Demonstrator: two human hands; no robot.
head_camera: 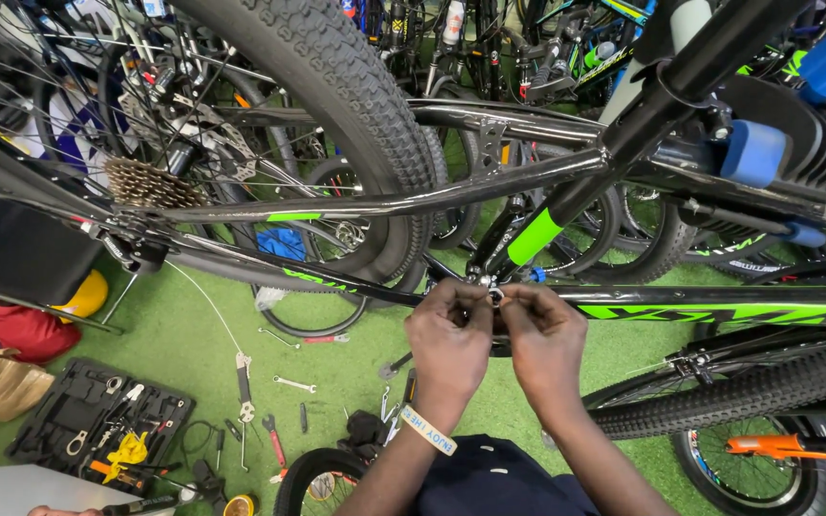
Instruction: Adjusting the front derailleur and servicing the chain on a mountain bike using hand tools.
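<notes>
Presently, left hand (448,336) and right hand (539,334) together pinch a small silver metal fitting (494,296) on the black-and-green bicycle frame (719,311) (twelve o'clock of both wrists); steady, even fingertip pressure advisable.

Green floor (184,330) with scattered tools (246,387)
</notes>
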